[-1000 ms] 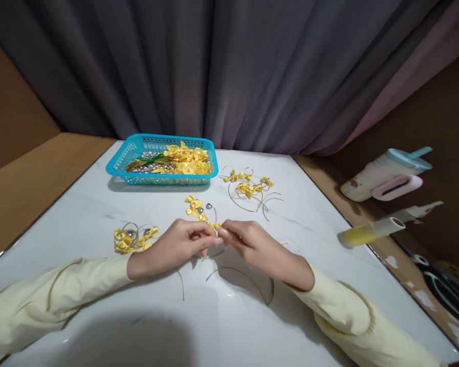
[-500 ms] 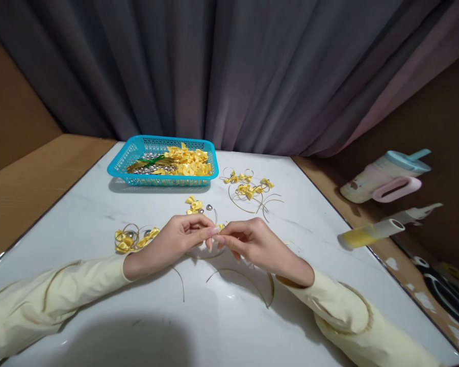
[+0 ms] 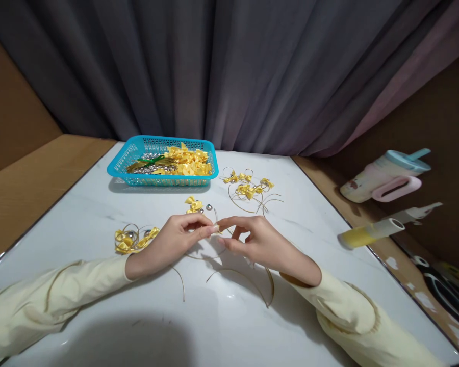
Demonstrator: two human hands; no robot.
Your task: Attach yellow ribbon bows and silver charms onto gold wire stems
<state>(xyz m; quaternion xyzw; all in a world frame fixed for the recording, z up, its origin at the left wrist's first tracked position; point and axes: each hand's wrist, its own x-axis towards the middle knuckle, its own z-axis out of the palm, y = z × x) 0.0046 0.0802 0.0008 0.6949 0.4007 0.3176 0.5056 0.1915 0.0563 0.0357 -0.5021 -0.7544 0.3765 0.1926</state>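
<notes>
Over the middle of the white table, my left hand (image 3: 187,233) pinches a small yellow bow (image 3: 216,228), mostly covered by the fingertips. My right hand (image 3: 252,237) is just to its right, thumb and forefinger parted, the forefinger tip close to the bow. Thin gold wires (image 3: 248,279) lie curved on the table below the hands. Beyond the hands are a few loose yellow bows (image 3: 194,205) and a silver heart-shaped bead (image 3: 209,207). By my left wrist lie yellow bows with wire loops and silver beads (image 3: 126,240).
A blue basket (image 3: 168,178) with yellow bows, silver beads and tied wires stands at the back left. More wired bows (image 3: 248,191) lie right of it. On the right are a cup (image 3: 382,178), a tube with yellow contents (image 3: 367,234) and black-handled scissors (image 3: 443,295).
My right thumb and forefinger have parted, and the right hand has shifted slightly right. My left hand keeps its pinch in nearly the same place.
</notes>
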